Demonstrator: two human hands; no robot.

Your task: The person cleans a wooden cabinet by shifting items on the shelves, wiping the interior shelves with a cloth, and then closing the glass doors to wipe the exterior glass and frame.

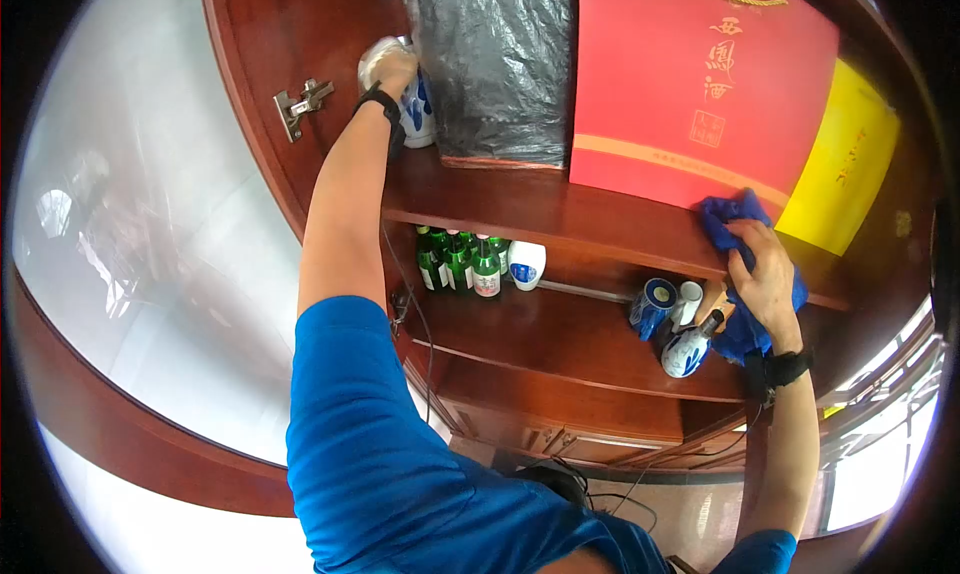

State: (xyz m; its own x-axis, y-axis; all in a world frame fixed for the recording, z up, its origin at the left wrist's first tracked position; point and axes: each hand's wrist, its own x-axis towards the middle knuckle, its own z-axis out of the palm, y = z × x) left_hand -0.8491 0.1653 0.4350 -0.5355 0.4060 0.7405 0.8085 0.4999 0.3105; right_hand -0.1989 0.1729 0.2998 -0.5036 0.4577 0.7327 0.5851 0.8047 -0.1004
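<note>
My left hand (pixel 394 71) reaches into the left end of the upper shelf. Its fingers are curled and blurred around a whitish thing (pixel 372 66) whose kind I cannot make out. Right beside that hand stands a white bottle with blue patterns (pixel 419 114), partly hidden by my hand and wrist. My right hand (pixel 765 274) grips a bunched blue cloth (pixel 735 219) against the front edge of the upper shelf at the right. Part of the cloth hangs down below the edge, next to a blue-and-white flask with a dark neck (pixel 686 354).
On the upper shelf stand a black plastic bag (pixel 495 74), a red gift bag (pixel 690 84) and a yellow bag (pixel 842 159). Below are several green bottles (pixel 458 264), a white container (pixel 527 265) and a blue tin (pixel 655 299). An open door with a hinge (pixel 302 106) borders the left.
</note>
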